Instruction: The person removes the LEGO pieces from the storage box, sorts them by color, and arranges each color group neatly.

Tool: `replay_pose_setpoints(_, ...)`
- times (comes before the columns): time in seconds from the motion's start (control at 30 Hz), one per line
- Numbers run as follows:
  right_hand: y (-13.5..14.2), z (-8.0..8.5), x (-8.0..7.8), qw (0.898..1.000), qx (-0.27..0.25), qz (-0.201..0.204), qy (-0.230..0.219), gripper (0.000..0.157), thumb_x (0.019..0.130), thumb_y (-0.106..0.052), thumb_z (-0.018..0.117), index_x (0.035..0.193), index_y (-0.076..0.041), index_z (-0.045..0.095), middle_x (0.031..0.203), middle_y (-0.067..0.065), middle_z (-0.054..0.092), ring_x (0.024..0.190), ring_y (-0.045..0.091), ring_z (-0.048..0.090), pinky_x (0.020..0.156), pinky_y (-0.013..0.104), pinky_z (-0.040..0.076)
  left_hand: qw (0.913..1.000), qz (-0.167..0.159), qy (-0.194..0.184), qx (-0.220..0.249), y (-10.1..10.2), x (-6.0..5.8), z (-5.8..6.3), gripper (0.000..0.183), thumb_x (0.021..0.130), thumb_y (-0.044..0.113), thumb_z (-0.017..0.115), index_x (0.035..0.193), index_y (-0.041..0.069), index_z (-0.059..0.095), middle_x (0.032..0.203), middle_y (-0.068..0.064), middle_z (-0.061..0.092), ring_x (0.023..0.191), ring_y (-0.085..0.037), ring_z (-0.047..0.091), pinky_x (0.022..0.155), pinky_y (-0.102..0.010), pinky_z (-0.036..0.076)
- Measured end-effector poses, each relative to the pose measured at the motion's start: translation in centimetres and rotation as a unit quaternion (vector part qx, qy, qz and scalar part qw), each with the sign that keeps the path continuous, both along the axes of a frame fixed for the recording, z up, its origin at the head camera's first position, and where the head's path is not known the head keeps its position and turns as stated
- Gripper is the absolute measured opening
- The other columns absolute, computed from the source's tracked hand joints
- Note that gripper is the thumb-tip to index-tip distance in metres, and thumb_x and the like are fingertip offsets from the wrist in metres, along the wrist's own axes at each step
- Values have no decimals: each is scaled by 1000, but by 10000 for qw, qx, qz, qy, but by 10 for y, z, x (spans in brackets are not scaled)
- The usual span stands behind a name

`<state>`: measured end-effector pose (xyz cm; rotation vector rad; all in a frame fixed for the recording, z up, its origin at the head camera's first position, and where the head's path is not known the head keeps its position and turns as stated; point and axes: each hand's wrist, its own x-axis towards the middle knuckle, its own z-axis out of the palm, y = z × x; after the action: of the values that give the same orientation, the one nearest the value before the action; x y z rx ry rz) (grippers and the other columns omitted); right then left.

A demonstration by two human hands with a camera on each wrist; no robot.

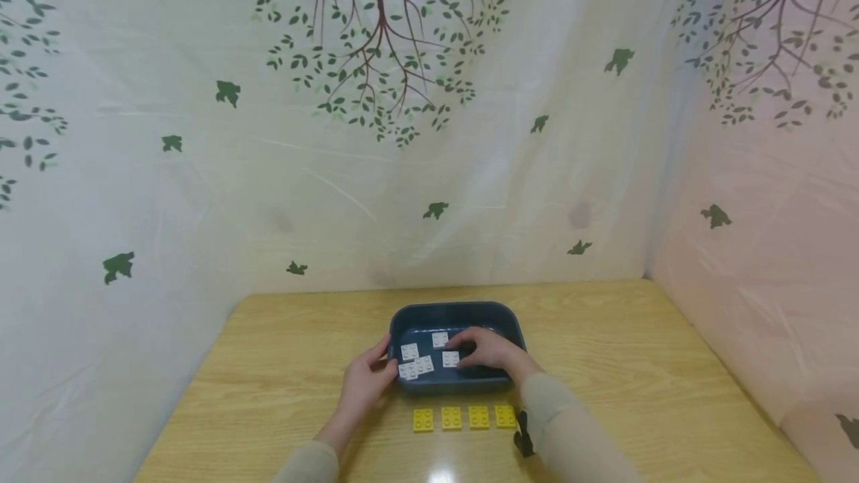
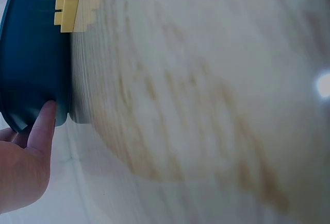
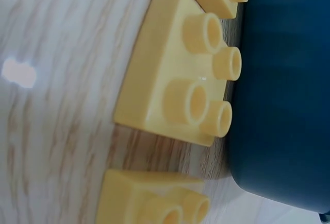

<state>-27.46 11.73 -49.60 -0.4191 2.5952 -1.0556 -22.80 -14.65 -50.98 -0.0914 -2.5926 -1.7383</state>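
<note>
A dark blue tray point(image 1: 456, 386) stands on the table with several white toy bricks point(image 1: 409, 352) inside, grouped mostly toward its left half. My left hand point(image 1: 365, 382) grips the tray's left end; in the left wrist view the thumb point(image 2: 44, 123) lies on the wall near the corner. Reaching over the right side, my right hand point(image 1: 493, 349) is down in the tray. Its index fingertip is right by one white brick point(image 1: 439, 339), and the thumb is beside another white brick point(image 1: 450, 359), with a gap between thumb and index finger.
Several yellow toy bricks point(image 1: 451, 418) sit in a row in front of the tray, studs up. A small black object point(image 1: 523, 438) shows by the right sleeve. The wooden table point(image 1: 282, 364) is bordered by hanging sheets point(image 1: 335, 207) printed with leaves.
</note>
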Motion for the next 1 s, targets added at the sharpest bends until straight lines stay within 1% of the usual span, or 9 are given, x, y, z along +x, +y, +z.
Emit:
replay_pose_setpoints(0.17, 0, -2, -1, 9999, 87, 30, 89, 33, 80, -14, 82, 111, -22, 75, 124, 5, 63, 123, 33, 50, 110, 58, 33, 10000, -13, 63, -35, 0, 0, 0, 53, 90, 9, 67, 141, 4, 54, 140, -19, 54, 111, -33, 62, 94, -44, 53)
replay_pose_setpoints(0.37, -1, -6, -3, 9997, 203, 28, 157, 32, 79, -13, 83, 109, -21, 76, 120, 4, 64, 119, 30, 52, 109, 57, 34, 10000, 7, -43, 14, 0, 1, 0, 53, 91, 10, 66, 142, 6, 54, 142, -17, 54, 113, -32, 62, 94, -44, 53)
replay_pose_setpoints(0.43, -2, -6, -3, 9993, 280, 34, 232, 31, 78, -14, 84, 108, -21, 76, 118, 3, 64, 116, 29, 53, 108, 55, 36, 10000, 28, -67, 26, 0, 1, 0, 53, 91, 10, 66, 142, 7, 53, 142, -16, 54, 113, -32, 61, 95, -44, 52)
replay_pose_setpoints(0.6, -5, -5, -2, 9989, 350, -68, 306, 28, 78, -14, 84, 104, -19, 77, 112, 1, 65, 109, 25, 55, 104, 52, 41, 10000, 14, -7, -13, 0, 1, 1, 53, 90, 10, 66, 142, 5, 53, 141, -17, 54, 114, -33, 61, 97, -46, 51)
replay_pose_setpoints(0.83, -6, -5, -2, 9978, 432, -251, 432, 24, 79, -15, 83, 101, -20, 77, 107, -1, 66, 102, 23, 56, 102, 52, 43, 10000, 4, -60, 1, 1, 2, 0, 53, 91, 10, 66, 143, 6, 53, 142, -17, 53, 116, -33, 60, 97, -46, 50)
replay_pose_setpoints(1.0, -3, -5, -1, 9971, 346, -271, 624, 23, 80, -15, 82, 102, -18, 76, 103, -1, 66, 96, 19, 57, 96, 47, 48, 10000, 22, -46, 10, 1, 2, -1, 53, 90, 10, 66, 142, 5, 53, 142, -17, 54, 115, -32, 61, 97, -46, 51)
